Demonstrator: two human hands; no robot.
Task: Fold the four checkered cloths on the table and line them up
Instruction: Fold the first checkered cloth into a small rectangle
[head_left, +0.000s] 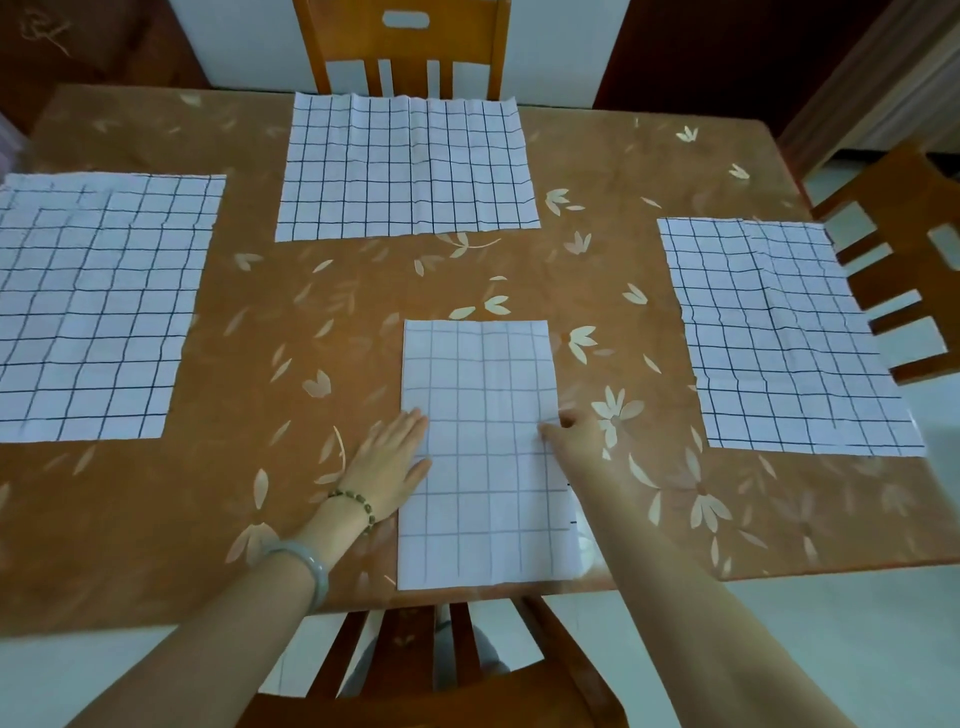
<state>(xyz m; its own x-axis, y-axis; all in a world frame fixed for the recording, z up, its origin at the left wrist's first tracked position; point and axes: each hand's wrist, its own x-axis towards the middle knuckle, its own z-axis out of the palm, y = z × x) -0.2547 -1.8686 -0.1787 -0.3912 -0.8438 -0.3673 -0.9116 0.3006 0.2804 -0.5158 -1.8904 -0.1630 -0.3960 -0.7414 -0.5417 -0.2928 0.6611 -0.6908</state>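
Four white cloths with a dark grid are lying on a tabletop (291, 332) covered in an orange-brown leaf pattern. The near cloth (483, 467) is sitting at the front edge, straight ahead of the person. It is narrower than the others, a tall rectangle with a second layer just showing along its right side.

The left hand (392, 465) is lying flat and released, with its fingers straight. The fingertips are resting on the near cloth's left edge and the palm is on the tabletop beside it. A bead bracelet (358, 504) and a pale bangle (311, 569) are sitting on that wrist.

The right hand (569, 434) is touching the near cloth's right edge, with fingers curled and thumb pointing in over the fabric. It is slightly blurred, so I cannot tell whether it is pinching the edge or only pressing it.

The other three are lying spread open and creased, well apart from one another. The left cloth (93, 306) is running off the left of the frame. The far cloth (408, 166) is lying at the back edge. The right cloth (779, 332) is lying near the right edge.

Wooden chairs are standing at the far side (410, 47), the right side (904, 249) and the near side (415, 670).
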